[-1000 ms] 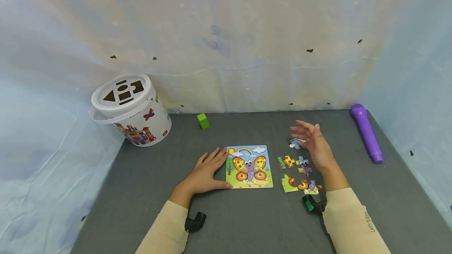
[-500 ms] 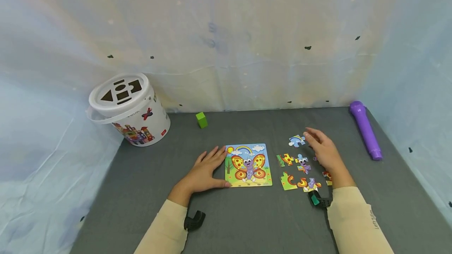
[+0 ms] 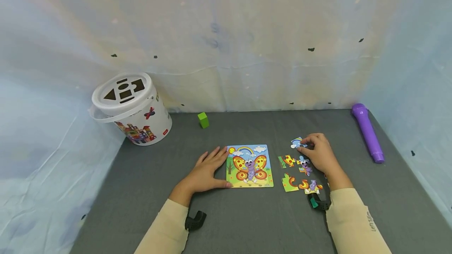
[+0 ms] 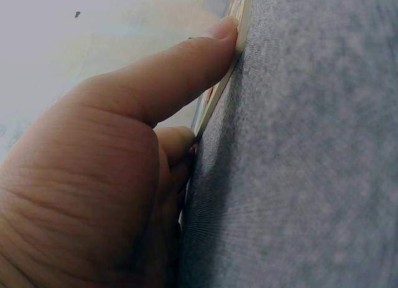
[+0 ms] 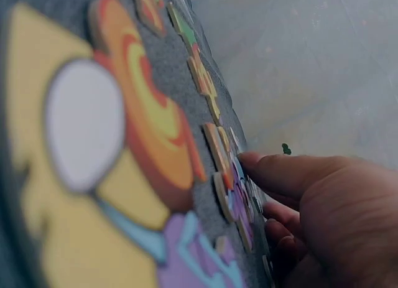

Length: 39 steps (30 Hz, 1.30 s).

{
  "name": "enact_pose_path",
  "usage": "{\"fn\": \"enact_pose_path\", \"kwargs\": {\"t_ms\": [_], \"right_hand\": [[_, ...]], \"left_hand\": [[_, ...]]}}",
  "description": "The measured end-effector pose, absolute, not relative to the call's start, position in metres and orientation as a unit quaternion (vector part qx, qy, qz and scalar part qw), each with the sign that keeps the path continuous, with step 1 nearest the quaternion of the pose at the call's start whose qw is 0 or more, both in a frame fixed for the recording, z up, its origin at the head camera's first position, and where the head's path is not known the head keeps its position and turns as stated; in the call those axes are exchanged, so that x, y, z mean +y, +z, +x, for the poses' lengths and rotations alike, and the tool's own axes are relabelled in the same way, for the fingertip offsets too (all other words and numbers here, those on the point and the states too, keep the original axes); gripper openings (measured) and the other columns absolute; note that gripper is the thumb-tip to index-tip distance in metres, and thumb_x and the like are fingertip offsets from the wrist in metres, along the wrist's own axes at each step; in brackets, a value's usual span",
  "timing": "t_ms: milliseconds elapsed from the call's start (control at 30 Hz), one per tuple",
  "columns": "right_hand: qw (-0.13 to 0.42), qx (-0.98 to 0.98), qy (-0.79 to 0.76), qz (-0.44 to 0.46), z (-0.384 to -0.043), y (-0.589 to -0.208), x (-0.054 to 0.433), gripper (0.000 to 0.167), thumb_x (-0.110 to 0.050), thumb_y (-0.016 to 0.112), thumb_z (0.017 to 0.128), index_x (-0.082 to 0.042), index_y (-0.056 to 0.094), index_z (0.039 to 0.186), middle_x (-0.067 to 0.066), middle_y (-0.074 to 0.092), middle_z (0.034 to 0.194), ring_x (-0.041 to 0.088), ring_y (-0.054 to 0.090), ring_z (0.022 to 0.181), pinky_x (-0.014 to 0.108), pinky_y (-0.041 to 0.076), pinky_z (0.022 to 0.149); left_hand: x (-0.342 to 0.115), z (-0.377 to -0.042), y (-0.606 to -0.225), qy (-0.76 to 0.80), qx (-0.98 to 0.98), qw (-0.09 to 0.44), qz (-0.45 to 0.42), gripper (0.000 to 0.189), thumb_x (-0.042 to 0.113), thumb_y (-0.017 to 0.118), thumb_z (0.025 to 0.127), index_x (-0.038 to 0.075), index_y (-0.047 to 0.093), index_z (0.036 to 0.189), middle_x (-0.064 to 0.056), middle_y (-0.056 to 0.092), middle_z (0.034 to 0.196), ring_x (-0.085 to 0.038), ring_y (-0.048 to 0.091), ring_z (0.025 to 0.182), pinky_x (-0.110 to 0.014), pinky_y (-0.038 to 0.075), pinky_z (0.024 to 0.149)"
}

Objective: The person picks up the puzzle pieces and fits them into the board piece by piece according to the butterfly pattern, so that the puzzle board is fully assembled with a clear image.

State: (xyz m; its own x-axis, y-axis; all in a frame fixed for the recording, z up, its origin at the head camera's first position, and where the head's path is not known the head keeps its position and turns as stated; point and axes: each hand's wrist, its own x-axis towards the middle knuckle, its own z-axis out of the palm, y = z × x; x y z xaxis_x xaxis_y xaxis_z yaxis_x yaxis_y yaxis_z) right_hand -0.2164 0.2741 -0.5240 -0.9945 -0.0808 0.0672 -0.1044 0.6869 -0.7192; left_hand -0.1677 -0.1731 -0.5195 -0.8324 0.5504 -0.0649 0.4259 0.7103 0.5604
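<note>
My left hand (image 3: 206, 172) lies flat beside the square butterfly puzzle (image 3: 250, 167). Its thumb and fingertips touch the left edge; in the left wrist view the thumb (image 4: 186, 61) rests on the rim. At the right, my right hand (image 3: 319, 155) pinches the right side of a rainbow puzzle piece (image 3: 296, 142), which lies on the table. Below it are more loose pieces: a green and yellow piece (image 3: 287, 161), a butterfly face piece (image 3: 304, 166), a green corner piece (image 3: 289, 183) and a purple body piece (image 3: 312, 187). The hand and wrist hide others.
A white bucket (image 3: 134, 109) with a shape-sorter lid stands at the back left. One green block (image 3: 203, 120) sits near the back edge. A purple microphone-shaped stick (image 3: 368, 132) lies along the right side of the grey table (image 3: 247, 222).
My right hand has come down from above the pieces, drawn briefly to the right, and now its fingers close at the rainbow piece. My left hand has stayed at the puzzle's edge.
</note>
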Motion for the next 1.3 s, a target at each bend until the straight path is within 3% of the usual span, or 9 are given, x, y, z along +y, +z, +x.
{"fn": "enact_pose_path", "kwargs": {"t_ms": [200, 400, 533, 767, 933, 1033, 1300], "right_hand": [[0.001, -0.92, 0.389, 0.049, -0.215, -0.525, 0.274, 0.058, -0.022, 0.076, 0.106, 0.006, 0.056, 0.152, 0.03, 0.04, 0.145, 0.047, 0.041, 0.126, 0.064, 0.038, 0.099], [-0.01, -0.918, 0.393, 0.044, -0.214, -0.523, 0.273, 0.051, -0.024, 0.076, 0.106, 0.007, 0.06, 0.143, 0.032, 0.036, 0.145, 0.053, 0.032, 0.131, 0.068, 0.033, 0.1], [-0.01, -0.915, 0.402, 0.046, -0.215, -0.519, 0.272, 0.044, -0.022, 0.078, 0.105, 0.006, 0.062, 0.134, 0.032, 0.039, 0.147, 0.051, 0.035, 0.128, 0.066, 0.032, 0.1], [-0.024, -0.915, 0.4, 0.045, -0.214, -0.516, 0.27, 0.063, -0.021, 0.079, 0.104, 0.007, 0.054, 0.154, 0.031, 0.04, 0.145, 0.046, 0.037, 0.122, 0.062, 0.035, 0.096], [-0.037, -0.913, 0.405, 0.031, -0.211, -0.514, 0.269, 0.06, -0.023, 0.077, 0.105, 0.007, 0.055, 0.152, 0.032, 0.035, 0.145, 0.05, 0.031, 0.125, 0.064, 0.034, 0.095], [-0.029, -0.91, 0.413, 0.027, -0.211, -0.513, 0.268, 0.056, -0.019, 0.078, 0.104, 0.008, 0.055, 0.147, 0.033, 0.039, 0.143, 0.048, 0.034, 0.122, 0.06, 0.035, 0.093], [-0.004, -0.901, 0.433, 0.03, -0.211, -0.513, 0.268, 0.049, -0.016, 0.079, 0.104, 0.004, 0.055, 0.142, 0.023, 0.062, 0.121, 0.029, 0.055, 0.093, 0.043, 0.044, 0.077]], "left_hand": [[-0.173, -0.168, -0.52, 0.272, 0.918, 0.113, 0.266, 0.114, 0.069, 0.08, 0.089, 0.018, 0.025, 0.175, 0.005, 0.014, 0.18, -0.02, 0.004, 0.166, -0.056, 0.0, 0.129], [-0.173, -0.168, -0.519, 0.273, 0.917, 0.113, 0.267, 0.115, 0.07, 0.079, 0.089, 0.018, 0.025, 0.175, 0.004, 0.014, 0.18, -0.021, 0.005, 0.166, -0.056, 0.0, 0.129], [-0.172, -0.168, -0.519, 0.274, 0.917, 0.111, 0.267, 0.115, 0.069, 0.08, 0.089, 0.018, 0.025, 0.175, 0.004, 0.014, 0.18, -0.021, 0.005, 0.166, -0.056, 0.0, 0.129], [-0.173, -0.167, -0.52, 0.274, 0.917, 0.111, 0.267, 0.114, 0.068, 0.08, 0.089, 0.018, 0.025, 0.175, 0.004, 0.015, 0.181, -0.02, 0.005, 0.166, -0.056, 0.0, 0.129], [-0.173, -0.166, -0.519, 0.279, 0.916, 0.109, 0.268, 0.114, 0.067, 0.082, 0.089, 0.017, 0.026, 0.175, 0.002, 0.015, 0.181, -0.021, 0.006, 0.166, -0.056, 0.0, 0.129], [-0.173, -0.167, -0.519, 0.28, 0.915, 0.109, 0.271, 0.115, 0.066, 0.082, 0.089, 0.017, 0.026, 0.175, 0.001, 0.015, 0.181, -0.022, 0.006, 0.166, -0.057, 0.0, 0.129], [-0.173, -0.167, -0.521, 0.283, 0.914, 0.108, 0.271, 0.115, 0.067, 0.082, 0.089, 0.017, 0.026, 0.175, 0.002, 0.015, 0.181, -0.022, 0.006, 0.166, -0.057, 0.0, 0.129]]}}
